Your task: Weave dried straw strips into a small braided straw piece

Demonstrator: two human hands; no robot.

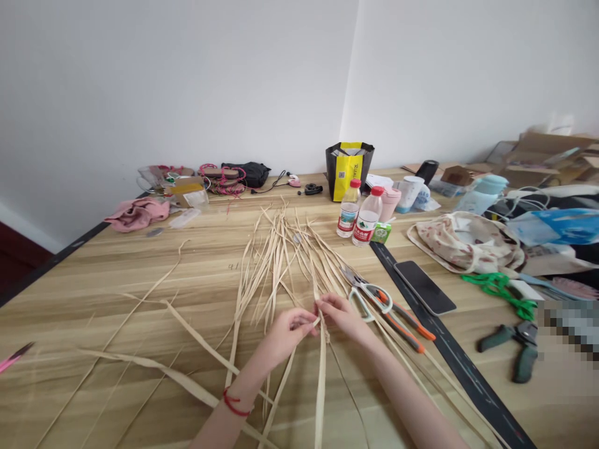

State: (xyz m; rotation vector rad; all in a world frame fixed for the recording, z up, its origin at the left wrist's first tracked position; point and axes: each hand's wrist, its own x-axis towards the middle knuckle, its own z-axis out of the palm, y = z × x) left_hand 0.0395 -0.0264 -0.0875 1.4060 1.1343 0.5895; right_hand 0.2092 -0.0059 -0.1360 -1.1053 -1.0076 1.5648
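My left hand (296,327), with a red cord bracelet (236,402) at the wrist, pinches a pale flat straw strip near the middle of the table. Close against it, my right hand (340,313) has thumb and fingers closed on the same spot. A long straw strip (321,386) hangs from between the hands toward me. Just below the right fingers shows a small woven bit (326,337). Many more loose straw strips (276,249) fan out beyond the hands. Scissors with pale handles (369,296) lie right of my right hand, over orange-handled pliers (400,321).
Two red-capped bottles (367,218) stand behind, near a black-and-yellow paper bag (350,171). At the right lie a phone (425,287), dark-handled cutters (519,343), green cord (500,290) and a cloth bag (468,240). A pink cloth (138,214) sits at the far left.
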